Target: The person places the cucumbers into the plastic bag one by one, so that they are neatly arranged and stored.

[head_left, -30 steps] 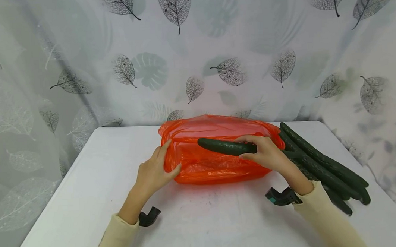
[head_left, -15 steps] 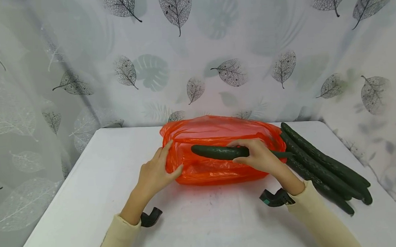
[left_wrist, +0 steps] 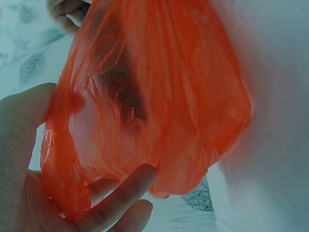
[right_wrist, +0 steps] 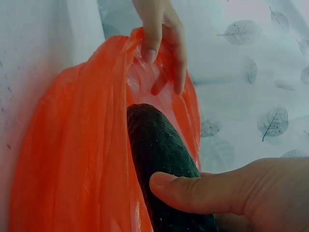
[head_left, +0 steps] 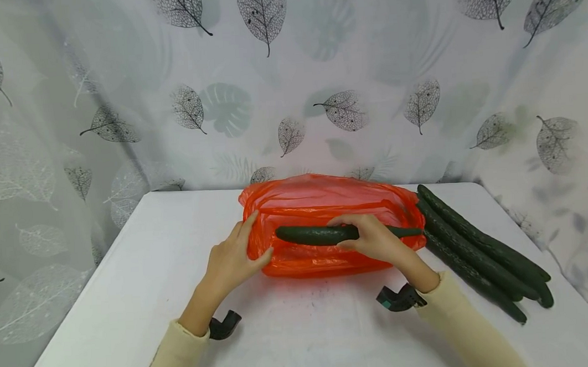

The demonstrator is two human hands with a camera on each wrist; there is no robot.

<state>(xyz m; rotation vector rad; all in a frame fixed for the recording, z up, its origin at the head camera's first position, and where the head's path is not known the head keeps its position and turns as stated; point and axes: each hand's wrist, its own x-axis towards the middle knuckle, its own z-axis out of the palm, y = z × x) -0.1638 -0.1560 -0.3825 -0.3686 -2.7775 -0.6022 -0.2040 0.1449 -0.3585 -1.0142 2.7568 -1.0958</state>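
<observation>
An orange-red plastic bag (head_left: 298, 267) lies on the white table with its mouth spread. At its left end my left hand (head_left: 230, 260) touches the rim, thumb and fingers wide apart. My right hand (head_left: 369, 237) grips a dark green cucumber (head_left: 304, 235) around its middle, level over the bag's mouth. In the right wrist view the thumb presses on the cucumber (right_wrist: 157, 140), whose blunt end is inside the mouth, pointing toward the left hand (right_wrist: 161, 43). Through the thin plastic in the left wrist view shows a dark, blurred shape (left_wrist: 126, 92).
Several more cucumbers (head_left: 482, 259) lie side by side at the right of the table (head_left: 302, 338), close to the bag's right end. Behind the table hangs a leaf-patterned curtain (head_left: 289, 84). Each wrist carries a black camera (head_left: 402, 298).
My right hand has moved left and slightly down with the cucumber, bringing it lower over the bag's mouth. The left hand stays nearly where it was at the bag's left end.
</observation>
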